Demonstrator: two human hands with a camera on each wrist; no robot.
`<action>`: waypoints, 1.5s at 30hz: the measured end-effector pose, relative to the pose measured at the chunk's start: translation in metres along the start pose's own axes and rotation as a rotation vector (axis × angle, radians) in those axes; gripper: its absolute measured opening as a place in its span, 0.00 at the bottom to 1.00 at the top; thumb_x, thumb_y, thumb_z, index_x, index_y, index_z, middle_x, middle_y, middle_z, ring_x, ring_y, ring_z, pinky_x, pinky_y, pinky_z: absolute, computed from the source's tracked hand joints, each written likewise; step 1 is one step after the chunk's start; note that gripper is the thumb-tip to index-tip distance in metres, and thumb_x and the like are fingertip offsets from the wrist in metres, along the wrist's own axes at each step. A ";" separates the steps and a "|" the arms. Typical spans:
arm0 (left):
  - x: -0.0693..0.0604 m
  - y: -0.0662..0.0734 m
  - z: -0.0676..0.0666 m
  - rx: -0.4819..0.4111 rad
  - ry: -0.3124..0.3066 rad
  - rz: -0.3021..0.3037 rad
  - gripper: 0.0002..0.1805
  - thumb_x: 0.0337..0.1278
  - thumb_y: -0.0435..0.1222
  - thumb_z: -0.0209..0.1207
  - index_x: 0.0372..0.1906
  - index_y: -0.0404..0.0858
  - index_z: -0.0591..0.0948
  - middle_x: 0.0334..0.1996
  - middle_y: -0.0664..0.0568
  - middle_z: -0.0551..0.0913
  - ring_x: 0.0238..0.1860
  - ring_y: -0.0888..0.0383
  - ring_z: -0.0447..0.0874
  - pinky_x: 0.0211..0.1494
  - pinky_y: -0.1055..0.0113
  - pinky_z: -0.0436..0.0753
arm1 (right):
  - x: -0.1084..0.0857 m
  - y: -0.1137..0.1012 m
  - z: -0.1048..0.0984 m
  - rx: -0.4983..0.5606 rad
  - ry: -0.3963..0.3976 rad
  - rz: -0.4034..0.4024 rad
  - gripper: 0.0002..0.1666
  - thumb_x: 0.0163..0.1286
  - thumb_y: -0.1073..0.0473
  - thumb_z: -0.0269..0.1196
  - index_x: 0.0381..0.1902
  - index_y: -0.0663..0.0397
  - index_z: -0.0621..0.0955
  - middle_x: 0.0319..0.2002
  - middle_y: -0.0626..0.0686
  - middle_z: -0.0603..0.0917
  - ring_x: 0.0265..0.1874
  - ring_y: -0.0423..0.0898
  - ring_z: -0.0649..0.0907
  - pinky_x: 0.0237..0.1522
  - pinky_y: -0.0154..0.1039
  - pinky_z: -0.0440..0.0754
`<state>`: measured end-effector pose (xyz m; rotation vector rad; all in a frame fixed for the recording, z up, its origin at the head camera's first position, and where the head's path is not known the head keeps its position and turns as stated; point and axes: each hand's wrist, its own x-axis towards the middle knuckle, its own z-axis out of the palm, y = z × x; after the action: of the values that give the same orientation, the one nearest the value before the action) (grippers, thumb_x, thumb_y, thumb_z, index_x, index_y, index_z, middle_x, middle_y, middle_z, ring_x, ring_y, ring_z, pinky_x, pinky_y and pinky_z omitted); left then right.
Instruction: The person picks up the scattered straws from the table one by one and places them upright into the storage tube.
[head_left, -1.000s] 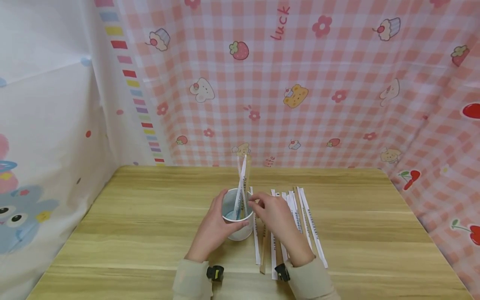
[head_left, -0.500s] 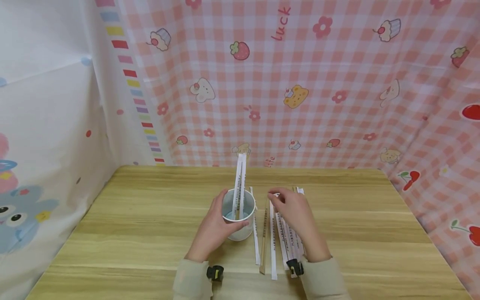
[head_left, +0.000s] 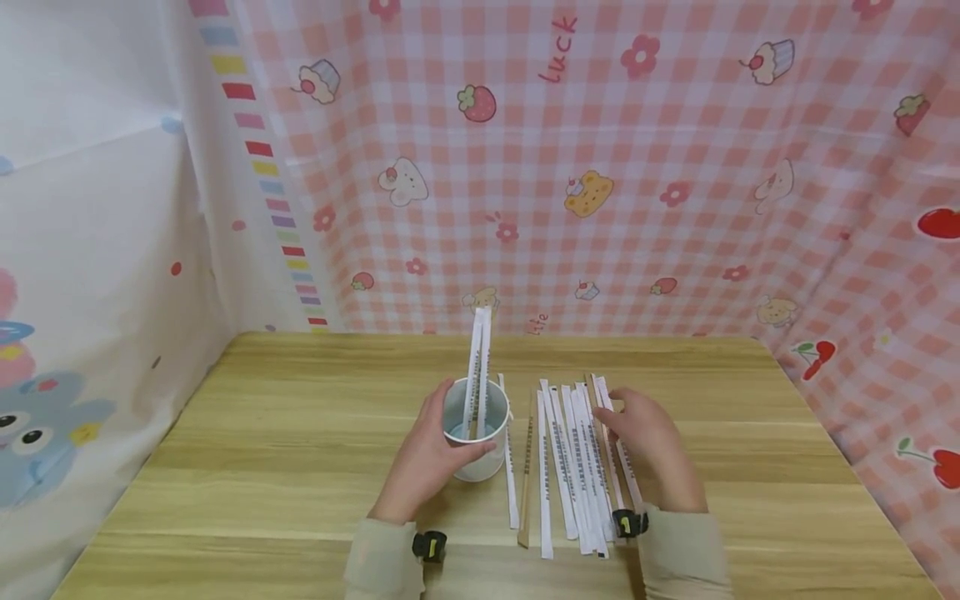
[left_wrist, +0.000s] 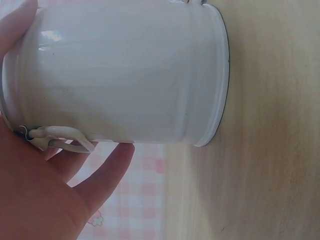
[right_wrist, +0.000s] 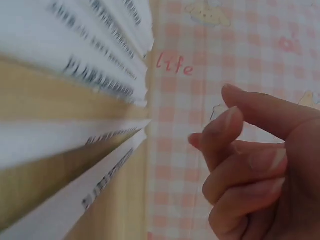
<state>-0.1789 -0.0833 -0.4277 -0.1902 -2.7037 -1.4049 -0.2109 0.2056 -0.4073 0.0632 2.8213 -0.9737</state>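
The left hand holds a white cup, thumb on the near side and fingers round the left; in the left wrist view, fingers touch the cup beside its small handle. Paper-wrapped sticks with printed lettering lean upright inside. To the right of the cup, several wrapped sticks lie in a loose row, with a brown one among them. Over the row's right end is the right hand, fingers loosely curled and holding nothing, thumb apart from the index finger in the right wrist view.
The wooden table extends on both sides of the hands. Behind it hangs a pink checked cloth, and a white printed cloth hangs at the left.
The right hand has moved from the cup's rim rightward across the row, uncovering sticks there. Sticks in the cup, spread apart a second ago, now stand closer together. The left hand keeps its place.
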 end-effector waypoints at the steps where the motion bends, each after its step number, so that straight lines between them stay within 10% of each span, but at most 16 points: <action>1: 0.000 0.000 0.000 0.000 0.000 0.001 0.54 0.28 0.60 0.67 0.66 0.52 0.53 0.60 0.56 0.62 0.55 0.50 0.68 0.52 0.51 0.70 | 0.000 0.002 -0.001 -0.003 -0.008 0.014 0.32 0.65 0.50 0.54 0.60 0.66 0.64 0.20 0.54 0.78 0.22 0.47 0.76 0.41 0.48 0.69; 23: 0.001 0.000 0.001 0.012 0.002 0.003 0.56 0.26 0.63 0.65 0.66 0.51 0.54 0.60 0.56 0.62 0.56 0.52 0.67 0.53 0.50 0.69 | 0.008 0.031 0.015 -0.018 -0.089 0.091 0.11 0.57 0.57 0.63 0.24 0.60 0.76 0.17 0.52 0.74 0.17 0.45 0.72 0.20 0.36 0.67; 45: 0.000 0.001 -0.001 0.009 -0.006 0.007 0.56 0.26 0.64 0.64 0.67 0.49 0.54 0.60 0.55 0.63 0.55 0.51 0.67 0.53 0.50 0.69 | 0.002 0.020 -0.007 -0.015 0.057 0.030 0.21 0.68 0.48 0.49 0.32 0.59 0.78 0.21 0.52 0.72 0.22 0.47 0.70 0.21 0.37 0.66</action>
<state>-0.1791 -0.0831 -0.4265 -0.2026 -2.7111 -1.3923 -0.2119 0.2254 -0.4147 0.1330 2.8707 -0.9590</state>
